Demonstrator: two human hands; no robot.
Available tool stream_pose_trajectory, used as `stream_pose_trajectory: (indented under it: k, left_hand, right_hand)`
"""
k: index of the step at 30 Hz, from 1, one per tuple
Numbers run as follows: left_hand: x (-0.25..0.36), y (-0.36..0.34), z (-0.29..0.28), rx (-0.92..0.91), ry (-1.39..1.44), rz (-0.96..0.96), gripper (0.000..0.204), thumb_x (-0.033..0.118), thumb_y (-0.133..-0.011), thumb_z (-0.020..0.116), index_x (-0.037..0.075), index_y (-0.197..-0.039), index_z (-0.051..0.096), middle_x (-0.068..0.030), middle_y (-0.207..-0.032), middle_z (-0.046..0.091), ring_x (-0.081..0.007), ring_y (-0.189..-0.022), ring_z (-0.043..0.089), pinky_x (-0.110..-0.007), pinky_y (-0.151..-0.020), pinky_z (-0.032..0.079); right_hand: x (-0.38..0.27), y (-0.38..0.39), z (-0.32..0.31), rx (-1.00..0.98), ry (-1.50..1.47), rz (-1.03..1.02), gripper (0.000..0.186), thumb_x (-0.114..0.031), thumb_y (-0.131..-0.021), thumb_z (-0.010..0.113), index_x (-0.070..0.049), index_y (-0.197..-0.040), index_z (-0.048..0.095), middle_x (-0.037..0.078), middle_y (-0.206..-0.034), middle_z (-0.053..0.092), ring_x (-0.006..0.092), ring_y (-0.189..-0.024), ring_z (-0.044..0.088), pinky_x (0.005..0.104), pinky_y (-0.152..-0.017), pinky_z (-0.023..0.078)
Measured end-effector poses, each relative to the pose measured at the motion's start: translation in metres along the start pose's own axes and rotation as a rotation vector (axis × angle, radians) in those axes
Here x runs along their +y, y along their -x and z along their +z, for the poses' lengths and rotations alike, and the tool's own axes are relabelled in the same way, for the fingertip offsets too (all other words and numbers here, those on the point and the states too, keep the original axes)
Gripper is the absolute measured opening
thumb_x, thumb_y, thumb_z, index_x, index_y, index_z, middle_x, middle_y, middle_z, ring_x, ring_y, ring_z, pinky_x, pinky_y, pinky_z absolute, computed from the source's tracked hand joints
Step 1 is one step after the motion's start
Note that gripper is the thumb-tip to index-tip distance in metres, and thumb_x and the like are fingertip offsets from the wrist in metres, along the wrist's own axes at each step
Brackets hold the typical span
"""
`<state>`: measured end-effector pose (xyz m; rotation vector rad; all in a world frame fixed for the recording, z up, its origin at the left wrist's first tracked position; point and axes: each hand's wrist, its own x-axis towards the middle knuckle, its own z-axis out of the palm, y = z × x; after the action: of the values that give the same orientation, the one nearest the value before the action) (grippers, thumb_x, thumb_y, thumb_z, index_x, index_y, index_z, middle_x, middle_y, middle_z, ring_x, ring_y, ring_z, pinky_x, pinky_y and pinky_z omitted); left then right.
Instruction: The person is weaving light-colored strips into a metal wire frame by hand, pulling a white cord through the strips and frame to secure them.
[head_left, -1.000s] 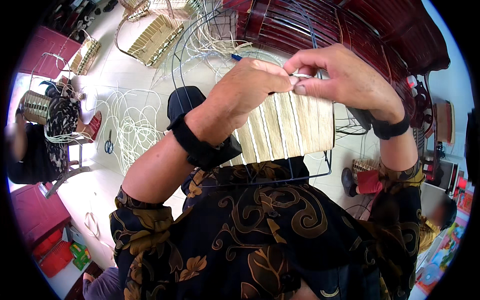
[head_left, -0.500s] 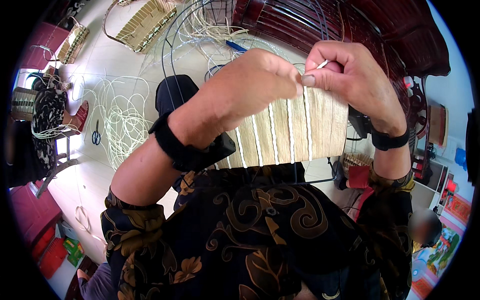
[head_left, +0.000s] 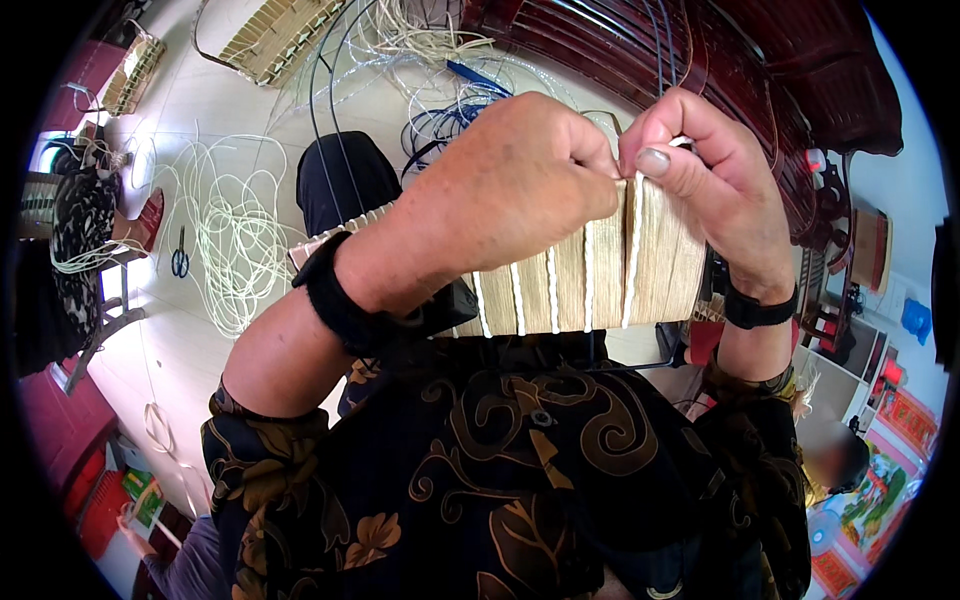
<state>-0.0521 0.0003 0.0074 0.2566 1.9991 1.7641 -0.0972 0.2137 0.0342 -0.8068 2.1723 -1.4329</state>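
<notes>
Pale tan strands, closely laid, make up the panel (head_left: 668, 262) that sits just in front of the person's patterned shirt (head_left: 500, 450), under both hands. White cords (head_left: 588, 282) already cross it from top to bottom, at least five side by side; the left forearm covers part of the panel, so the full count is hidden. At the panel's upper edge, the right hand (head_left: 722, 172) pinches white cord between thumb and forefinger, where the rightmost line ends, so that line looks unfinished. The left hand (head_left: 530, 180) is curled at the same edge; I cannot tell whether its fingertips grip anything. Right of that line, the panel's last stretch carries no cord. Well left of the panel lie scissors (head_left: 180, 263).
</notes>
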Motion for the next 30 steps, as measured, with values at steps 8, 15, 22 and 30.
stream_pose_trajectory:
  k: [8,15,22,30]
  left_hand:
    - [-0.007,-0.004,0.000,-0.027,0.030,-0.009,0.016,0.013,-0.089,0.067,-0.001,-0.095,0.071,0.0003,-0.082,0.065,-0.0064,-0.080,0.057,-0.024,-0.076,0.045]
    - [-0.006,-0.008,0.000,-0.046,0.039,-0.020,0.014,0.012,-0.090,0.066,-0.001,-0.094,0.070,0.0003,-0.082,0.065,-0.0065,-0.081,0.057,-0.024,-0.076,0.045]
    - [-0.019,-0.011,0.009,0.094,0.065,0.168,0.017,0.012,-0.082,0.061,-0.001,-0.083,0.072,-0.0121,-0.058,0.058,-0.0180,-0.054,0.056,-0.035,-0.056,0.044]
    - [-0.015,-0.017,0.012,0.133,0.133,0.125,0.021,0.018,-0.081,0.064,-0.002,-0.079,0.071,-0.0098,-0.056,0.055,-0.0154,-0.053,0.050,-0.033,-0.055,0.042]
  right_hand:
    - [0.001,-0.004,-0.007,-0.117,-0.070,-0.002,0.010,-0.013,-0.098,0.062,-0.004,-0.097,0.059,-0.001,-0.091,0.062,0.0065,-0.086,0.053,0.0232,-0.079,0.044]
    - [0.004,-0.006,-0.007,-0.145,-0.134,-0.011,0.012,-0.014,-0.100,0.061,-0.003,-0.096,0.057,0.000,-0.091,0.061,0.0077,-0.087,0.053,0.0238,-0.081,0.043]
    - [0.003,-0.009,-0.011,-0.204,-0.094,0.024,0.027,-0.032,-0.099,0.060,-0.007,-0.095,0.050,0.004,-0.091,0.050,0.0119,-0.083,0.043,0.0256,-0.078,0.036]
    - [0.004,-0.006,-0.014,-0.156,-0.076,0.054,0.024,-0.027,-0.099,0.059,-0.006,-0.094,0.049,0.004,-0.091,0.049,0.0121,-0.084,0.043,0.0255,-0.079,0.036]
